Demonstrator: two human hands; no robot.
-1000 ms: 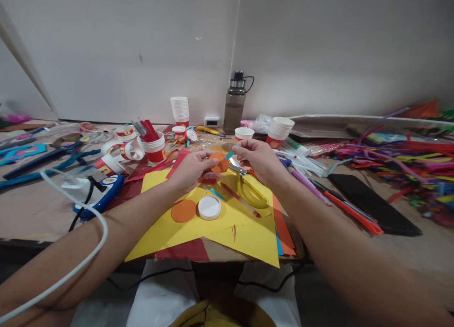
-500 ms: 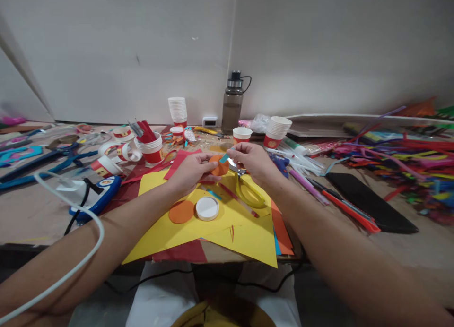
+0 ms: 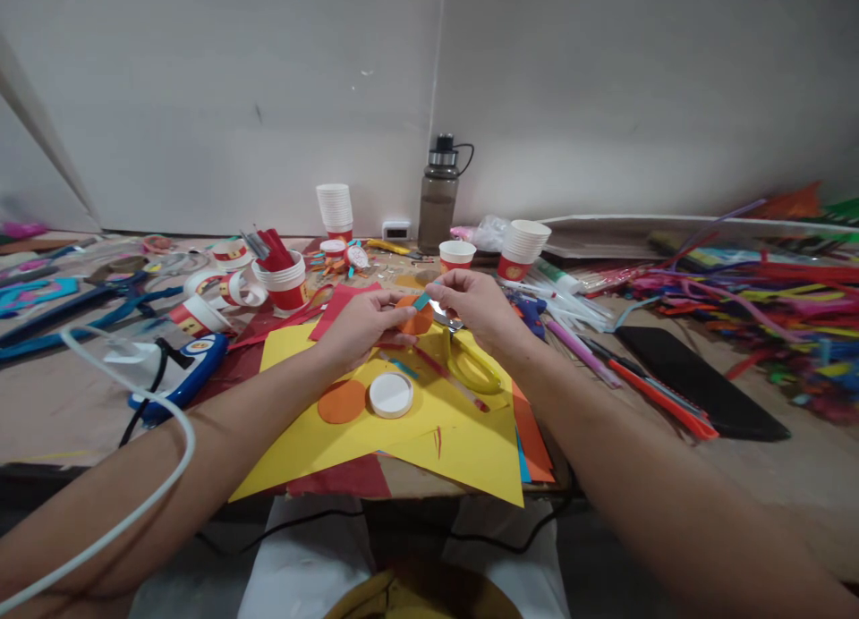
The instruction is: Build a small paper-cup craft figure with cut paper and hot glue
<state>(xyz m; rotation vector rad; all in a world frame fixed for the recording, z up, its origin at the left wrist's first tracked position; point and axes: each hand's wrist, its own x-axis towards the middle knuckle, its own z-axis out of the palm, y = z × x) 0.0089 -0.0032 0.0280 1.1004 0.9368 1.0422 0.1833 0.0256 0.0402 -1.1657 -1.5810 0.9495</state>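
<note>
Holding a round orange paper disc (image 3: pixel 412 323) in left hand (image 3: pixel 370 324), pinching a small teal paper strip (image 3: pixel 421 301) in right hand (image 3: pixel 478 304).

The brown desk (image 3: pixel 46 413) carries layered coloured paper (image 3: pixel 282 449) at its front edge, a dark slab (image 3: pixel 704 386) and bright fuzzy stems (image 3: pixel 752 306) to the right, paper cups (image 3: pixel 525 245) and a bottle (image 3: pixel 438 215) farther back.

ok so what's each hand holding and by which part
The left hand pinches an orange paper disc by its left edge; the right hand pinches a teal strip by its upper end.
</note>
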